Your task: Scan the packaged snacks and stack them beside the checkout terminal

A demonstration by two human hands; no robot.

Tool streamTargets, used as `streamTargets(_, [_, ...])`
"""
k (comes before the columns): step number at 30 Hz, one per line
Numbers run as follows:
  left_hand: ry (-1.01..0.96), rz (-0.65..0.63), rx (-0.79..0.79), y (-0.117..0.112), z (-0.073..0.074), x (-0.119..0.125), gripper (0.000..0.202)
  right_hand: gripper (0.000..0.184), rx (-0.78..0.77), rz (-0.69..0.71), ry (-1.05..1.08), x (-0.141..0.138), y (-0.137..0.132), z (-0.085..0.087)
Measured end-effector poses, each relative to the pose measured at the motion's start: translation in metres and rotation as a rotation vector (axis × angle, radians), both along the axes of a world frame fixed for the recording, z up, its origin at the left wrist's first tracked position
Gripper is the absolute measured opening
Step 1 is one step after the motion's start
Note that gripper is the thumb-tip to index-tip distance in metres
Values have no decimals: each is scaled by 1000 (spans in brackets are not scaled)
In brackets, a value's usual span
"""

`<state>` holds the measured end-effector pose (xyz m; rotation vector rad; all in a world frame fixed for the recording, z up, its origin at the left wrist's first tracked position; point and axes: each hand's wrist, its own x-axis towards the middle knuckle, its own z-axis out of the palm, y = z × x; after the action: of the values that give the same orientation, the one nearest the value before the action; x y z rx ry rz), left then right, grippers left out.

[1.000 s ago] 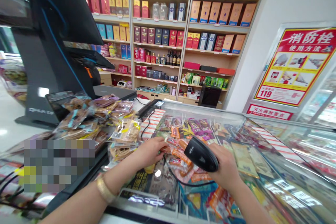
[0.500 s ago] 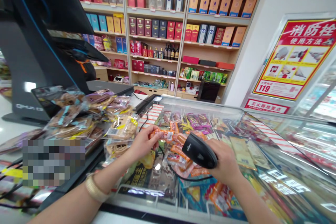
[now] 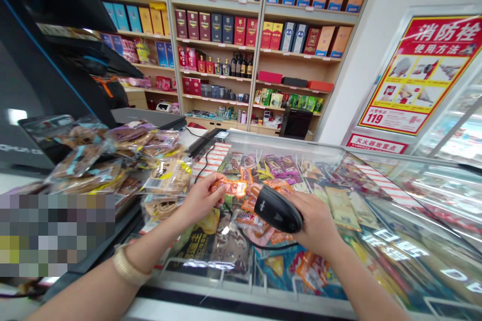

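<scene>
My left hand pinches a small orange snack packet and holds it up over the glass lid of a chest freezer. My right hand grips a black barcode scanner, its head pointing at the packet from a few centimetres away. A black cable runs from the scanner across the glass. More orange snack packets lie loose on the lid just below both hands.
A heap of clear-wrapped snack bags sits on the counter at left, in front of a black till terminal. Shelves of boxed bottles fill the back wall. A red fire-hydrant poster hangs at right.
My left hand picked an orange packet off the freezer lid and lifted it toward the scanner. My right hand kept the scanner and shifted slightly left. The view tilted down a little.
</scene>
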<state>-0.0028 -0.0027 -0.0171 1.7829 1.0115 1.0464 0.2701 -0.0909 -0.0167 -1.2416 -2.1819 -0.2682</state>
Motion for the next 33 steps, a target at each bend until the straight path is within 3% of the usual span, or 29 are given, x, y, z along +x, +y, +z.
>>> streamTargets(4, [68, 23, 42, 1, -2, -1, 31, 38, 27, -7, 0, 1, 1, -2])
streamTargets(9, [419, 253, 450, 1, -2, -6, 19, 33, 49, -27, 57, 4, 1, -4])
streamTargets(11, [620, 328, 534, 1, 0, -5, 16, 38, 74, -25, 73, 4, 0, -3])
streamTargets(15, [981, 403, 539, 2, 2, 1, 29, 41, 98, -19, 82, 5, 0, -2])
streamTargets(19, [1119, 410, 550, 4, -3, 4, 34, 37, 83, -9, 100, 5, 1, -3])
streamTargets(26, [961, 420, 669, 6, -10, 4, 38, 26, 113, -30, 147, 3, 2, -1])
streamTargets(31, [783, 101, 580, 16, -9, 17, 42, 23, 132, -27, 134, 4, 3, 1])
streamTargets(33, [729, 29, 503, 21, -10, 25, 43, 24, 133, -22, 128, 4, 4, 0])
